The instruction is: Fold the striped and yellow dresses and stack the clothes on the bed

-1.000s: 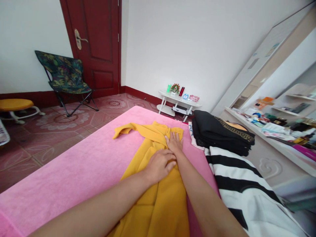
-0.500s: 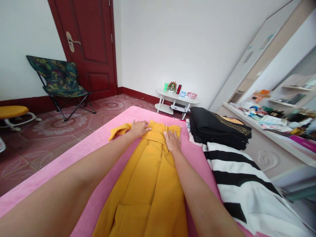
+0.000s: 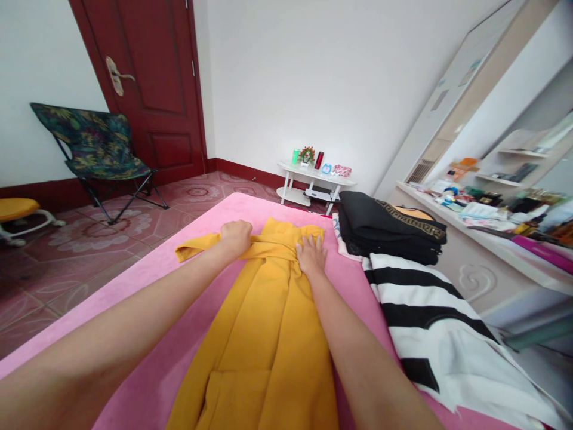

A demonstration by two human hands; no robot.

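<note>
A yellow garment (image 3: 250, 334) stretches from the bottom centre of the frame to the middle, lying on a pink cover (image 3: 174, 334). At the centre, slightly left, the person's left hand (image 3: 236, 237) is clenched around the garment's sleeve (image 3: 197, 246), which pokes out to the left of the fist; the fingertips are hidden. Right of centre, the right hand (image 3: 312, 255) rests flat on the garment near its gathered far end, fingers straight and gripping nothing. Just beyond it, at centre right, sits a stack of folded black clothes (image 3: 367, 224); below that, at lower right, spreads a black-and-white striped garment (image 3: 425, 316). A cluttered counter (image 3: 465, 254) fills the right edge. In the background stand a small white table (image 3: 322, 174), near the centre, and a leaf-patterned folding chair (image 3: 94, 143) before a dark red door (image 3: 147, 71) at upper left.
</note>
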